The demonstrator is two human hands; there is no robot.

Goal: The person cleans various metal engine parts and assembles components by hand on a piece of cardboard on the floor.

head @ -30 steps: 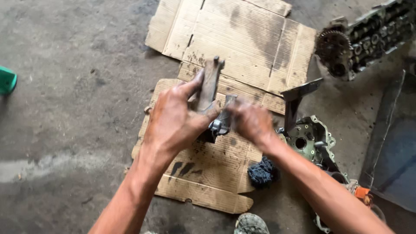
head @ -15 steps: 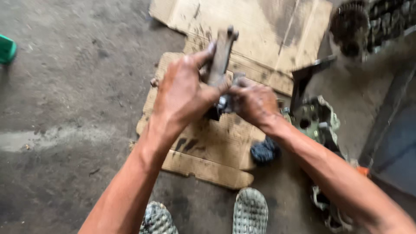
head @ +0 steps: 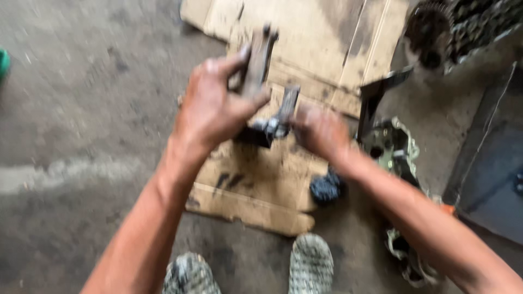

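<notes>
Though smeared by motion, readable enough: left hand (head: pixel 215 109) closed around a long rusty metal bar (head: pixel 256 65), thumb across the near face, forefinger stretched up the far edge. Held above the cardboard (head: pixel 256 185) on the concrete floor (head: pixel 81 136), apparently not resting on it. Long axis running up and away from the body, leaning slightly to the right, with a lugged end at the top, clear of the grip, and a dark blocky foot (head: pixel 255 136) below the palm.

Just right of that foot, touching or nearly touching it, a shorter grey metal piece (head: pixel 283 114) with a shiny lower end, pinched in the right hand (head: pixel 318 130). Grip there closed, finger placement lost in blur. Both hands close together, the left around the bar's middle, the right near its lower end only. Impossible to tell whether bar and grey piece joined or merely pressed together.

Nearby on the floor: a small black round part (head: pixel 326 188) just under the right wrist, a pale metal casing (head: pixel 389 147) with a dark bracket (head: pixel 376 98) beside it further right, a toothed gear (head: pixel 430 27) on a larger engine part at the top right. Two patterned sandals (head: pixel 310 261) at the bottom edge.
</notes>
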